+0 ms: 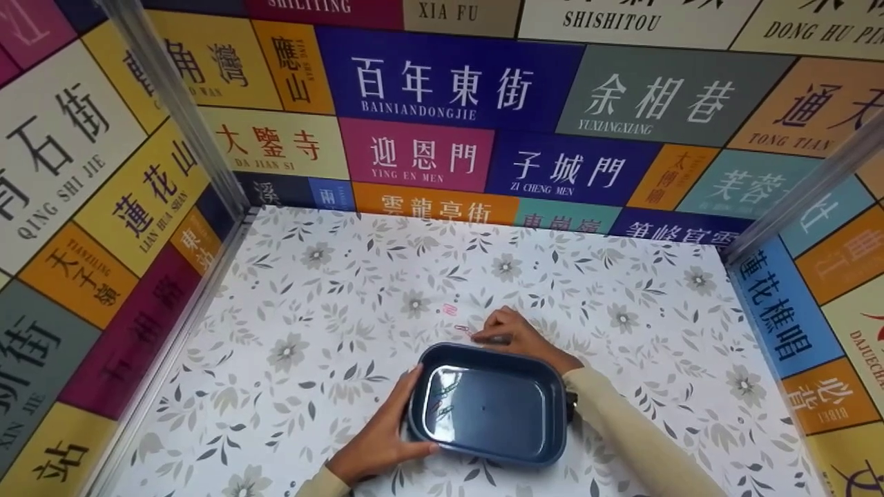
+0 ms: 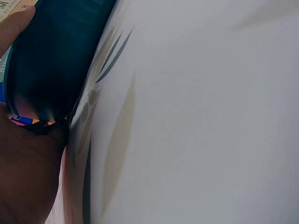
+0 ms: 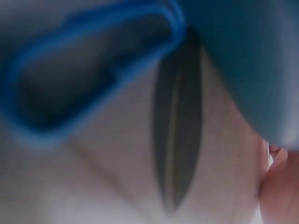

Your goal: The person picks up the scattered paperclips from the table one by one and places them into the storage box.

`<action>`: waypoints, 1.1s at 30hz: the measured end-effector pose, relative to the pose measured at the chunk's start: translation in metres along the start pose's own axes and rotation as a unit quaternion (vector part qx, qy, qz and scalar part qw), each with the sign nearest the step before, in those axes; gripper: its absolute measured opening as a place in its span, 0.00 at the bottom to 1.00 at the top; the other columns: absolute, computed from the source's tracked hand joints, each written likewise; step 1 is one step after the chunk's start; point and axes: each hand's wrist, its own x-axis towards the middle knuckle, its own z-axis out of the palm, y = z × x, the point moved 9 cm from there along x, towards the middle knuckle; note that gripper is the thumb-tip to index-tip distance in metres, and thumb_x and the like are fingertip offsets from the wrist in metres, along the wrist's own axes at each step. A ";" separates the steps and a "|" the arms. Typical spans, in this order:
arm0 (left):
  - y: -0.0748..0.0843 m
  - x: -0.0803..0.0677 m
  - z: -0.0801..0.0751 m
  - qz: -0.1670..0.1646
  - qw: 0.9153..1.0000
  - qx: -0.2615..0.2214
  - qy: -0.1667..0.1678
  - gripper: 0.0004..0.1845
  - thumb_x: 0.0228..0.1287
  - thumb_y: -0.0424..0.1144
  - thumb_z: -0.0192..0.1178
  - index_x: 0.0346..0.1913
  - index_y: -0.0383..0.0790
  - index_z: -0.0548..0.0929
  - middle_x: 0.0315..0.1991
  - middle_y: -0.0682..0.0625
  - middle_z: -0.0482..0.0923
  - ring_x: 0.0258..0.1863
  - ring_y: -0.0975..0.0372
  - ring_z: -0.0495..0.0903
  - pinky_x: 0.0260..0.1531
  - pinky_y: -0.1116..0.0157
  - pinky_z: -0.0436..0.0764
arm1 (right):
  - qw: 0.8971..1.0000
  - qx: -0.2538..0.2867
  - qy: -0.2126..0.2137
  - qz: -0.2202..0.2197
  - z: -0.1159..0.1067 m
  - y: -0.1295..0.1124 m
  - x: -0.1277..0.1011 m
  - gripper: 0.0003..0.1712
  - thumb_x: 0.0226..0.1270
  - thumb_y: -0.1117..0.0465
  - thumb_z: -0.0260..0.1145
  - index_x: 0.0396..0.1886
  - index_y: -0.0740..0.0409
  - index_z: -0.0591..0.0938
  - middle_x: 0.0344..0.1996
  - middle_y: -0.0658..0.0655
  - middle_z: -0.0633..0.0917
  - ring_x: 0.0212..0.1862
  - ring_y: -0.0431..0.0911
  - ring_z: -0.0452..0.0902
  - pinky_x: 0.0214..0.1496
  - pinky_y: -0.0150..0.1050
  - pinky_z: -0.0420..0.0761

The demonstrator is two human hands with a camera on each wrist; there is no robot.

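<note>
A dark blue rectangular container (image 1: 497, 452) lies on the table with its open side up. My left hand (image 1: 380, 435) grips its left end, the thumb (image 1: 418, 451) at the near corner and the fingers along the side; the left wrist view shows a fingertip (image 2: 18, 23) over its rim. A few paper clips (image 1: 445, 412), some green, lie in its left part. Beyond the far rim, my right hand (image 1: 521, 337) is low at the table with bent fingers, fingertips right beside a pink paper clip (image 1: 461, 328). Whether it pinches anything, I cannot tell.
More pink paper clips (image 1: 449, 310) lie just beyond that one. A blurred blue loop (image 3: 37, 137) is close to the right wrist camera, beside the container's wall (image 3: 247, 60). The floral tabletop (image 1: 331, 290) is enclosed by panels (image 1: 442, 83) printed with signs.
</note>
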 end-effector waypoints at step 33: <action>-0.003 0.000 -0.001 -0.006 1.000 0.000 -0.003 0.69 0.57 0.55 0.84 0.92 0.56 0.46 0.90 0.38 0.45 0.88 0.40 0.46 0.81 0.32 0.50 | 0.998 -0.054 0.017 -0.005 -0.001 -0.007 0.007 0.14 0.64 0.69 0.82 0.49 0.63 0.95 0.35 0.57 0.83 0.36 0.51 0.69 0.41 0.45 0.68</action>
